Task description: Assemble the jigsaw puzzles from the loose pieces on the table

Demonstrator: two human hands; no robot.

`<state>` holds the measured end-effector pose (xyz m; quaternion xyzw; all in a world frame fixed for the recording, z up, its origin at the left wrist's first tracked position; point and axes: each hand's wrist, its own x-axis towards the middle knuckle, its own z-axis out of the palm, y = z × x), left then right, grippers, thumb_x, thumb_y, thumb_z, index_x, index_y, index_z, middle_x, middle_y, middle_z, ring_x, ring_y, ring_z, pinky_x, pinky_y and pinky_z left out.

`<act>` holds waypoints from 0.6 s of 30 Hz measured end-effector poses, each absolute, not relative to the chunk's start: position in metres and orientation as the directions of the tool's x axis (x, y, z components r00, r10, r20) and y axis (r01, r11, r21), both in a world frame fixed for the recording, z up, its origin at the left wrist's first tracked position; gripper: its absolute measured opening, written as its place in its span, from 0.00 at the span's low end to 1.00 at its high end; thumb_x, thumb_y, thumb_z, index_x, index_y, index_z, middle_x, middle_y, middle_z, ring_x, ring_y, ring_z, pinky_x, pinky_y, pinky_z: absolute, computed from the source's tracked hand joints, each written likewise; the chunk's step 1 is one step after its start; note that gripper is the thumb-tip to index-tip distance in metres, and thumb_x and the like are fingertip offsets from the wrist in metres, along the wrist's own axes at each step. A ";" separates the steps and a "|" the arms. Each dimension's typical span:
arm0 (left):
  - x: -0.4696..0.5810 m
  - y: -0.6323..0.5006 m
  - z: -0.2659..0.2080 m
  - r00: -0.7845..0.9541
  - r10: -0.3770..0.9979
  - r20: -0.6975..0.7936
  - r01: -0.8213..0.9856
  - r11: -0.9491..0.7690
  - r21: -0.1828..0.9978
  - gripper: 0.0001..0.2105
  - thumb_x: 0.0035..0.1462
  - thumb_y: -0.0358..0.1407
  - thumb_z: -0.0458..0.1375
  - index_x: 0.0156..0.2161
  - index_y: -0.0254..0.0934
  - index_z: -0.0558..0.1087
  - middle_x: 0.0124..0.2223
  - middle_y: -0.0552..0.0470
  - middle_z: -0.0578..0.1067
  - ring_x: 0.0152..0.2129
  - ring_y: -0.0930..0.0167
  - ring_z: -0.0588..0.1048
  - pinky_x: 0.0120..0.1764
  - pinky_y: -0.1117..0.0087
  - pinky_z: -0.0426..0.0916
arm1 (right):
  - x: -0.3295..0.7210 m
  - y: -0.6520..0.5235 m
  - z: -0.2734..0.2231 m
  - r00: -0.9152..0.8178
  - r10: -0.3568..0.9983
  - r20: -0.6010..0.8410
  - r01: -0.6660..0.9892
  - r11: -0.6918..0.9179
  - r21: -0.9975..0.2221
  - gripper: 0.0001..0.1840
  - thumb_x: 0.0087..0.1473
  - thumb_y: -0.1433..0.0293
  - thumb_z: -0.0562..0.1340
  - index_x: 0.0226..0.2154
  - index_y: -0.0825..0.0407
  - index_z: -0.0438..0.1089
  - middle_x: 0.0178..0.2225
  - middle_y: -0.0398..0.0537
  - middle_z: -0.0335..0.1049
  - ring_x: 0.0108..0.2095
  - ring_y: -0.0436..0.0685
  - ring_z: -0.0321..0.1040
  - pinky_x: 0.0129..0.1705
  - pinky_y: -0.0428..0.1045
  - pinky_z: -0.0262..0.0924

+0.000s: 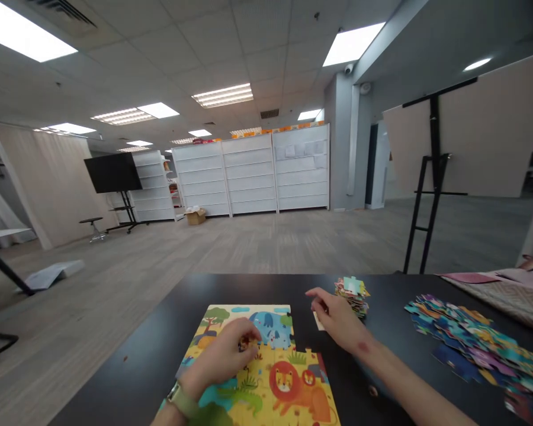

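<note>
A partly assembled jigsaw puzzle (266, 378) with elephants, lions and a crocodile lies on the black table; its upper right corner has a gap. My left hand (231, 352), with a watch on the wrist, is over its left half. The fingers and thumb curl close together around a small dark, reddish patch that I cannot make out. My right hand (337, 319) is right of the puzzle, index finger stretched out and thumb apart from it. Partly under it shows a pale puzzle piece (318, 321). Just behind that hand stands a stack of puzzle pieces (353, 288).
A spread pile of blue and purple puzzle pieces (479, 337) covers the table's right side. Beyond it lies patterned fabric (510, 293). A small round object (373, 390) sits near my right forearm. Across the room are white shelves (249, 174) and a screen (113, 173) on a stand.
</note>
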<state>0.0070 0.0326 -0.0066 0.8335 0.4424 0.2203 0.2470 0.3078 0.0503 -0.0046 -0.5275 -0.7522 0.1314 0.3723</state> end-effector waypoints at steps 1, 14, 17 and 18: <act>0.007 0.030 -0.006 0.539 0.830 0.140 0.616 -0.503 0.606 0.12 0.51 0.31 0.59 0.42 0.41 0.75 0.44 0.51 0.73 0.42 0.65 0.70 0.46 0.69 0.64 | 0.313 0.052 -0.002 -0.148 0.894 0.423 0.721 0.390 -0.573 0.17 0.61 0.69 0.50 0.46 0.51 0.70 0.29 0.44 0.75 0.28 0.55 0.72 0.35 0.50 0.62; 0.020 0.013 0.012 0.601 0.800 0.004 0.727 -0.548 0.413 0.06 0.53 0.35 0.63 0.37 0.45 0.80 0.49 0.49 0.74 0.48 0.56 0.70 0.51 0.61 0.63 | 0.339 0.050 -0.002 -0.241 0.955 0.175 0.856 0.294 -0.425 0.26 0.48 0.77 0.60 0.52 0.54 0.73 0.52 0.58 0.75 0.55 0.65 0.69 0.58 0.56 0.59; 0.033 -0.006 0.011 0.537 0.841 -0.072 0.819 -0.499 0.283 0.14 0.55 0.30 0.56 0.44 0.42 0.79 0.53 0.43 0.74 0.50 0.53 0.71 0.52 0.57 0.65 | 0.340 0.047 -0.007 -0.250 0.963 0.105 0.875 0.271 -0.400 0.27 0.46 0.77 0.61 0.52 0.57 0.72 0.51 0.62 0.75 0.54 0.68 0.70 0.57 0.57 0.60; 0.038 -0.011 0.008 0.522 0.847 -0.095 0.837 -0.489 0.244 0.18 0.56 0.29 0.54 0.50 0.40 0.78 0.56 0.41 0.73 0.53 0.53 0.71 0.53 0.56 0.65 | 0.340 0.046 -0.007 -0.244 0.965 0.092 0.881 0.261 -0.394 0.27 0.46 0.76 0.62 0.51 0.57 0.72 0.50 0.62 0.75 0.53 0.68 0.70 0.56 0.57 0.61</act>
